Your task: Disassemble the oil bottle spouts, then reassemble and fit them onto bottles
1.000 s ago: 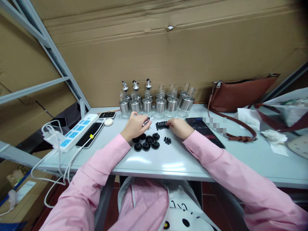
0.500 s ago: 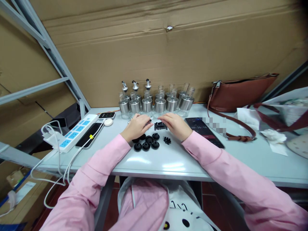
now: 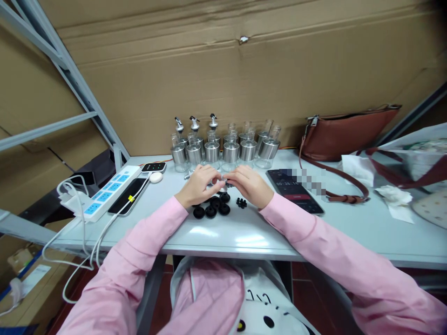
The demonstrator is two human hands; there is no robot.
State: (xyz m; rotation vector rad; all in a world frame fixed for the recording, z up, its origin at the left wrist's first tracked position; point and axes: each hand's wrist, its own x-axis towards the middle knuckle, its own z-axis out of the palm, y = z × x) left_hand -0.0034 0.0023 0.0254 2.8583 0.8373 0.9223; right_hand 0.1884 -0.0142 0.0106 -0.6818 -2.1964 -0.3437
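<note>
My left hand (image 3: 199,185) is closed, thumb and fingers pinching a small silvery part (image 3: 224,178), mostly hidden by the fingers. Fingertips of my right hand (image 3: 252,185) are pressed together and meet the left ones at that part; what they hold is too small to make out. Just below the hands lie several round black stoppers (image 3: 210,211) and a cluster of tiny black pieces (image 3: 241,203). Behind stand rows of glass bottles with metal sleeves (image 3: 231,151). Silver pour spouts (image 3: 194,123) top three of the back-row bottles.
On the left are a white power strip (image 3: 113,190), a phone (image 3: 123,204) and loose white cables. To the right lie a phone with a timer (image 3: 296,195), a brown bag (image 3: 349,135) with its strap, and crumpled tissue (image 3: 394,195). Cardboard (image 3: 223,79) backs the table.
My right hand has moved left from the small black clips to meet my left hand's fingertips. A silvery part now shows between them. The view has shifted slightly.
</note>
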